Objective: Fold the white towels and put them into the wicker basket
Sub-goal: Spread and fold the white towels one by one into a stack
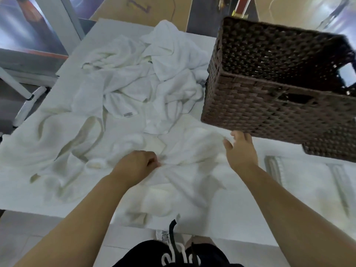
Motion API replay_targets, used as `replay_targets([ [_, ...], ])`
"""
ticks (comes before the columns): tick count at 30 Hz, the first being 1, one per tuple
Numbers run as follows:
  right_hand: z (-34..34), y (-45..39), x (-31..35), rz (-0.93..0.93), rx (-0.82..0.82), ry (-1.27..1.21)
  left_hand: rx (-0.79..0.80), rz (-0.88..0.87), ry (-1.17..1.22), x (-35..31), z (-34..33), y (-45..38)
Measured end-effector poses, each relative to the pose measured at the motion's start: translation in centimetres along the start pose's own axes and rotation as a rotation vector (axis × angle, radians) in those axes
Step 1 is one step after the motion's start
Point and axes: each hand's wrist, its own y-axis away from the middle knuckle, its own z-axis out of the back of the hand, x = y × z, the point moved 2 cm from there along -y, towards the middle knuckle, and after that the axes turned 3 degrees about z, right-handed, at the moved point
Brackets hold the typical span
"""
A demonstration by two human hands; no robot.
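Here the left hand (137, 163) pinches the crumpled white cotton towel (179, 170) at its near middle. The right hand (240, 149), fingers spread and empty, hovers just right of it, nearer the brown woven wicker basket (269, 112).

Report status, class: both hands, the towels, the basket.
Left hand pinching the nearest towel; right hand open above it. Towel pile unfolded. Wicker basket on the right, no towels visible inside.

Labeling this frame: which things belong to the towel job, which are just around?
Job: towel pinched by left hand; towel pile; wicker basket; right hand, open, over the towel.
Around: table; cardboard box; white pole.
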Motion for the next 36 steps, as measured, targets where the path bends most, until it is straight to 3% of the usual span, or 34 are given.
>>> replay_targets([
  [3, -0.8, 2.6, 0.0, 0.063, 0.173, 0.071, 0.073, 0.006, -0.089, 0.0, -0.9, -1.7],
  [8, -4.9, 8.1, -0.4, 0.116, 0.704, 0.235, 0.366, 0.065, -0.307, 0.1, -2.7, -2.8],
  [10, -6.2, 9.1, -1.4, 0.1, 0.783, 0.368, 0.394, 0.051, -0.374, -0.3, -3.2, -2.7],
  [12, -6.8, 9.0, -2.7, 0.079, 0.759, 0.473, 0.412, 0.042, -0.375, -1.0, -3.5, -2.4],
  [18, -5.0, 5.8, -6.7, -0.049, 0.637, 0.524, 0.431, 0.06, 0.015, -2.8, -5.9, -1.4],
  [23, -3.5, 7.7, -6.6, -0.252, 0.433, 0.282, 0.295, 0.077, -0.015, -3.1, -7.1, -1.8],
  [30, -6.1, 12.0, -5.3, -0.26, 0.403, 0.12, 0.313, -0.03, -0.005, -4.3, -8.1, -2.0],
  [36, -5.4, 11.2, -7.7, -0.301, 0.343, 0.011, 0.181, 0.08, 0.164, -4.6, -7.2, -1.9],
])
